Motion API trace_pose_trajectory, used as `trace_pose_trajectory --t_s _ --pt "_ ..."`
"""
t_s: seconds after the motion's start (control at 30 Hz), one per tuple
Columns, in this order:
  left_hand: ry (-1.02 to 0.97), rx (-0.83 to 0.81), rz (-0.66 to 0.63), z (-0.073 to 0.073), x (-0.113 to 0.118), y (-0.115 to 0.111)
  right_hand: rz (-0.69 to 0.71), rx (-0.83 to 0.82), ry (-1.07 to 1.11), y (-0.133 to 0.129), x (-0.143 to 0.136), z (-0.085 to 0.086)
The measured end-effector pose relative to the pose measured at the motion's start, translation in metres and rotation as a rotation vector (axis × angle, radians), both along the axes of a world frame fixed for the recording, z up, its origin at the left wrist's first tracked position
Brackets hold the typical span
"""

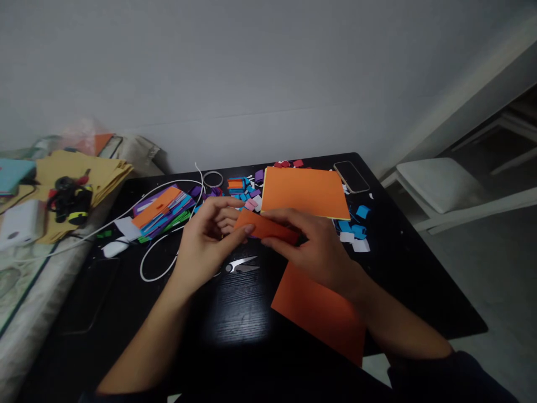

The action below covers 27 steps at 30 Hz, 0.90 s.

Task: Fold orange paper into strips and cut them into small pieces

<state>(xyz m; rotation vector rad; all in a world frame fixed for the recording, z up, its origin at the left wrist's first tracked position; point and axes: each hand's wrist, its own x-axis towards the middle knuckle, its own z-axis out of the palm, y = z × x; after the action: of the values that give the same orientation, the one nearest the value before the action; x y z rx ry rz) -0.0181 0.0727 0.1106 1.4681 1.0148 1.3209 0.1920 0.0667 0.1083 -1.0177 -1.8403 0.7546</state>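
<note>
A folded strip of orange paper [267,226] is held above the black table, between both hands. My left hand [212,235] pinches its left end, with the thumb on top. The right end is gripped by the thumb and fingers of my right hand [314,246]. Under my right forearm lies a larger orange sheet [319,310], partly hidden by it. Open scissors [242,265] rest on the table below the strip. Behind my right hand is a stack of orange sheets [304,191] with a yellow edge.
Cut paper pieces [358,229] lie around the stack. Colored strips [161,210], a white cable [145,268], a white mouse [115,247] and a tape ring [213,179] are at the left. A phone [351,177] lies at the back right, near a white stool [436,179].
</note>
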Motion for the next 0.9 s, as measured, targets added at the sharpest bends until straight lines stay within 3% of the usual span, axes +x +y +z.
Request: trace_pose_trajectory --t_s 0.23,0.37,0.73,0.9 --pt "-0.023 -0.061 0.043 0.0 0.0034 0.0 -0.06 0.275 -0.152 0.0008 -0.0009 -0.0049" --pt "-0.001 -0.048 0.054 -0.0003 0.0039 0.0004 -0.101 0.346 -0.205 0.001 -0.0024 -0.0052" --pt "0.03 0.027 0.092 -0.0066 0.0051 0.0044 -0.031 0.302 -0.19 -0.0058 -0.004 -0.0016" --pt "0.042 0.027 0.077 -0.0051 0.0059 0.002 0.005 0.054 -0.009 -0.0061 -0.0053 -0.0002"
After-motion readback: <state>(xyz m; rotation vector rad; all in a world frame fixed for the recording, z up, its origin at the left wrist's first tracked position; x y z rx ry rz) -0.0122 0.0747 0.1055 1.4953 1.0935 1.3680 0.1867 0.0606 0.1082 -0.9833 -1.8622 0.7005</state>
